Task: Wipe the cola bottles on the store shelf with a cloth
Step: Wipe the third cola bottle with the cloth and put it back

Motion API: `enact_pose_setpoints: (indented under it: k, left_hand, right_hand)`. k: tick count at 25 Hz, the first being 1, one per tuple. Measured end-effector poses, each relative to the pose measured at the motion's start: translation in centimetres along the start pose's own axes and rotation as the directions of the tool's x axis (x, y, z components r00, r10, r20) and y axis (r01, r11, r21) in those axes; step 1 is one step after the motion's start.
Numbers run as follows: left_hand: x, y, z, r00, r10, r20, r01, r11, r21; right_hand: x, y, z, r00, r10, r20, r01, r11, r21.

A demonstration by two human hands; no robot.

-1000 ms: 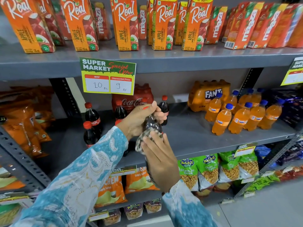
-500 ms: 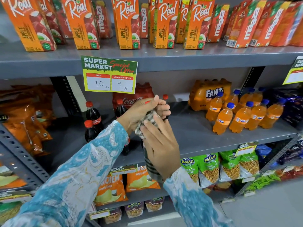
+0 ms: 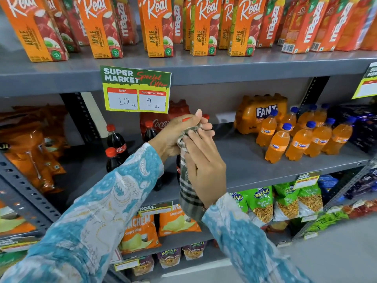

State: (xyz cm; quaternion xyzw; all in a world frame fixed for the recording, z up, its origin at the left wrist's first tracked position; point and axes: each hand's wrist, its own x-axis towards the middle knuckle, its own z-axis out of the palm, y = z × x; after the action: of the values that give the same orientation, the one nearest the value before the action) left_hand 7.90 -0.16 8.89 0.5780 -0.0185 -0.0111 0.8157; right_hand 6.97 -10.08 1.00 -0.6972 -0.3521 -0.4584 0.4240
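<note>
I hold one small cola bottle in front of the middle shelf; most of it is hidden by a grey checked cloth. My left hand grips the bottle's top. My right hand presses the cloth around the bottle's body, and the cloth's end hangs below my wrist. Other cola bottles with red caps stand on the shelf to the left, with a wrapped cola pack behind my hands.
Orange soda bottles and a wrapped orange soda pack fill the shelf's right side. Juice cartons line the upper shelf, which carries a price tag. Snack bags hang at left and lie on the lower shelves.
My right hand with the cloth has slid up the bottle toward its top, which my left hand still holds. The cloth now covers more of the bottle.
</note>
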Motion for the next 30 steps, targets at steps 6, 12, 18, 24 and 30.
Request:
enact_pose_setpoints:
  k: [6,12,18,24,30]
  left_hand:
    - [0.7,0.9,0.7,0.997,0.041,-0.071,-0.038,0.998,0.043]
    - [3.2,0.8,2.0,0.984,0.146,-0.107,-0.119,0.968,0.220]
    - [7.0,-2.3,4.6,0.976,0.196,-0.099,-0.058,0.665,0.744]
    - [9.0,-6.4,3.7,0.966,0.160,-0.202,0.103,0.478,0.872]
    - [8.8,-8.9,2.5,0.950,0.140,-0.280,0.164,0.542,0.824]
  right_hand:
    - [-5.9,1.8,-0.6,0.946,-0.211,0.245,0.242,0.965,-0.101]
    - [-10.8,4.0,-2.0,0.937,-0.025,0.347,0.056,0.995,-0.077]
    - [-8.6,5.8,-4.0,0.974,0.192,0.124,-0.187,0.981,-0.046]
    - [-8.9,9.1,-5.0,0.947,0.321,0.018,-0.319,0.944,-0.085]
    - [-8.8,10.0,-4.8,0.899,0.439,-0.003,-0.439,0.898,-0.039]
